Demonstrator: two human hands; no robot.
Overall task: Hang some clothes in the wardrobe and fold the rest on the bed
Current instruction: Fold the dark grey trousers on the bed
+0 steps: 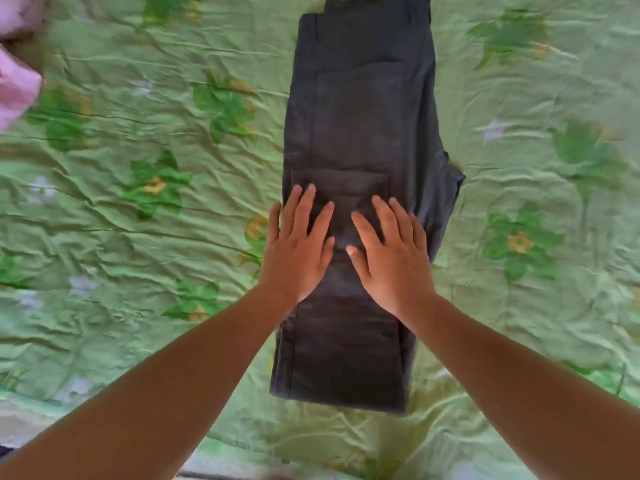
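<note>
Dark grey trousers [360,109] lie lengthwise on the bed, folded leg over leg, waistband at the top edge of view and hems near me. My left hand [298,244] lies flat on the trousers' left side, fingers straight and spread. Beside it, my right hand [388,251] presses flat on the middle of the cloth, fingers straight. Both palms rest on the fabric around a sewn pocket. Neither hand grips anything.
The bed is covered by a wrinkled light green sheet [156,237] with green and yellow flower prints. A pink garment [17,88] lies at the upper left edge. The near edge of the bed runs along the bottom of view.
</note>
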